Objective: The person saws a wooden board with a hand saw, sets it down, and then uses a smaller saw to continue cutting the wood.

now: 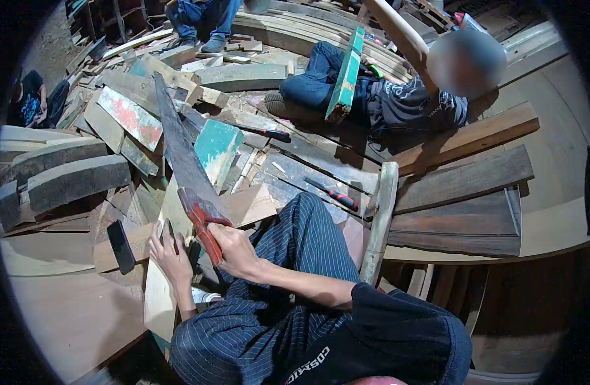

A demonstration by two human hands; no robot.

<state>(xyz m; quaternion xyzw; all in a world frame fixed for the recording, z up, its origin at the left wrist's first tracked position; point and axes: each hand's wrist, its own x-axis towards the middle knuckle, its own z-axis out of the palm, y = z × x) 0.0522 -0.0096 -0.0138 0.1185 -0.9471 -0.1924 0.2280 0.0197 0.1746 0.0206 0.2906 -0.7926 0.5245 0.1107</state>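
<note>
My right hand (234, 253) is wrapped around the red handle of a handsaw (186, 157). The saw's long grey blade points up and away to the left, over the wood pieces. Lower and to the left, my left hand (173, 260) lies on a pale wooden board (160, 301), fingers stretched and apart. Dark patches show between those fingers; I cannot make out whether they are shadow or a small object. A black phone (120, 247) rests on a wood piece left of that hand. Just beyond the saw handle is a light wood block (250, 205).
Two red-and-black handled tools (340, 197) (269, 133) lie ahead. Curved timbers (80, 183) are stacked left, dark planks (461, 179) right. An upright wooden post (379, 221) stands by my knee. A person (404, 102) sits opposite with a green-painted beam (346, 77); others sit farther back.
</note>
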